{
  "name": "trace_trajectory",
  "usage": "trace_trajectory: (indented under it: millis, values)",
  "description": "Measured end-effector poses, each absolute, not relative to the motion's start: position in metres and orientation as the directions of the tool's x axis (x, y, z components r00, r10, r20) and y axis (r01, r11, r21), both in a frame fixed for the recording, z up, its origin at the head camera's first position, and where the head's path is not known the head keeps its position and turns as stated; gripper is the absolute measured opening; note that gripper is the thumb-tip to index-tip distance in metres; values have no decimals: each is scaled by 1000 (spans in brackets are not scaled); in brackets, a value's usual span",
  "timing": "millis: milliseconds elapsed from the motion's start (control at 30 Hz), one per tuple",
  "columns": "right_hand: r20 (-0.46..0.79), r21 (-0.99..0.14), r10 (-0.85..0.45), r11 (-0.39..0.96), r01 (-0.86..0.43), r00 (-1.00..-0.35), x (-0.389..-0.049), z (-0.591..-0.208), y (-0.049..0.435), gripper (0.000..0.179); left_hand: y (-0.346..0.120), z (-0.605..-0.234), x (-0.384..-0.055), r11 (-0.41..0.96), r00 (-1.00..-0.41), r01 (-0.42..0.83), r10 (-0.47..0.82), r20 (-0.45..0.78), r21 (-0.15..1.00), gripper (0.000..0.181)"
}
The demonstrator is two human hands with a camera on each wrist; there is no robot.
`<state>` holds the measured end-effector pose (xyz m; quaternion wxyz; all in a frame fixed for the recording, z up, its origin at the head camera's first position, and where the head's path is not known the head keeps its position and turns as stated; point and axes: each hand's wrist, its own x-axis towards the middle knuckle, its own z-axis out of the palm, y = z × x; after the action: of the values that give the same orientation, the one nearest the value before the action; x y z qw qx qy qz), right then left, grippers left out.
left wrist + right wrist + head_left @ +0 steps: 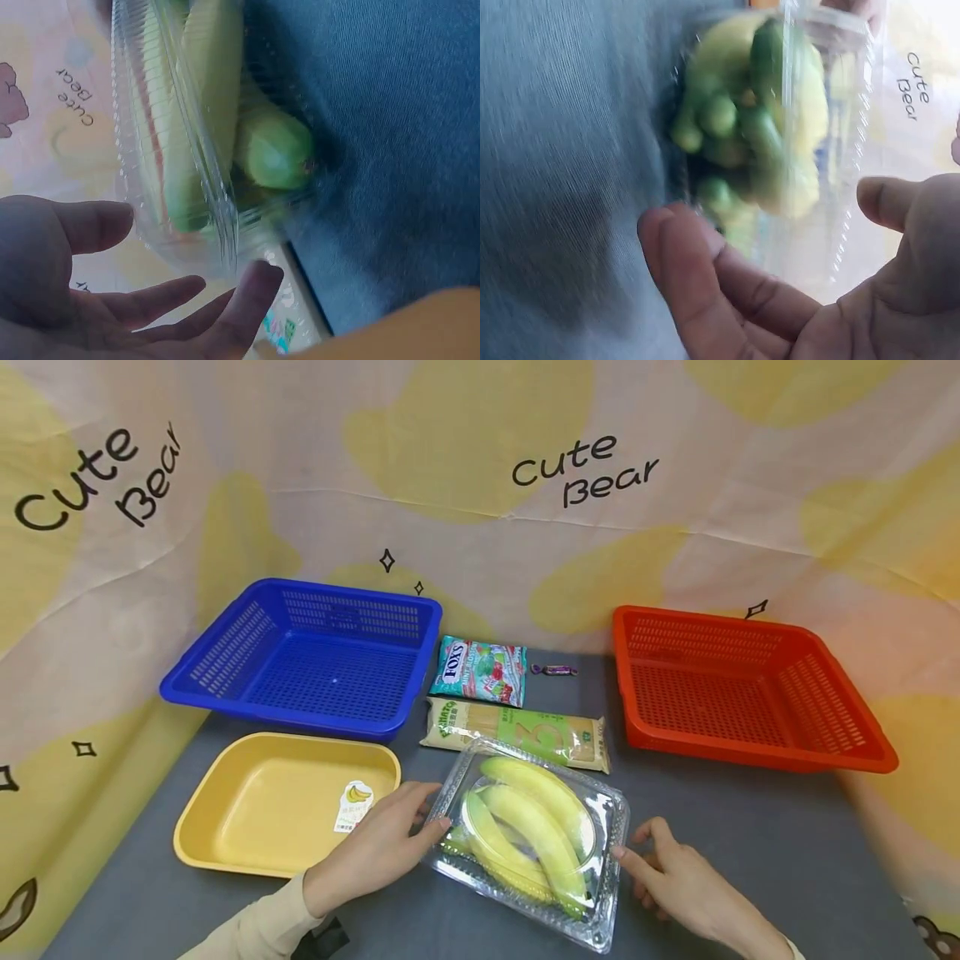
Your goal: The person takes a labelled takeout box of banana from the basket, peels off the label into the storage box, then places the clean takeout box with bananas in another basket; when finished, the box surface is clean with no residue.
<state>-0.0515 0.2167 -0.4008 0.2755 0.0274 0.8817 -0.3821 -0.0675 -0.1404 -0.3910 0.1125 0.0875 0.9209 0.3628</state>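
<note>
A clear plastic clamshell box (600, 910) of yellow-green bananas (551, 839) sits slightly turned at the front middle of the table. My left hand (386, 831) is at its left side, thumb over the rim and fingers beside the wall. In the left wrist view, the thumb and fingers of that hand (142, 300) are spread apart around the box corner. On the opposite side is my right hand (678, 877), its thumb tip close to the rim. The right wrist view shows the thumb and bent fingers well apart; whether they touch the box, I cannot tell.
Behind the box lie a noodle pack (525, 731), a Fox's candy bag (480, 671) and a small purple-wrapped candy (555, 670). A blue basket (300, 718) and a yellow tub (247, 864) with a banana label stand left, a red basket (750, 756) right.
</note>
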Motion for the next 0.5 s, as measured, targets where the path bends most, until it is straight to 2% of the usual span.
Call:
trace_trajectory:
  millis: [333,500]
  values:
    - [-493,-776,-256,561,287,-832,-52,-407,211,59,-135,-398,-68,713,-957,104,261,-125,694,45]
    - [-485,-801,-270,518,299,-832,-54,-406,210,62,-136,-399,-67,711,-955,108,267,-125,695,43]
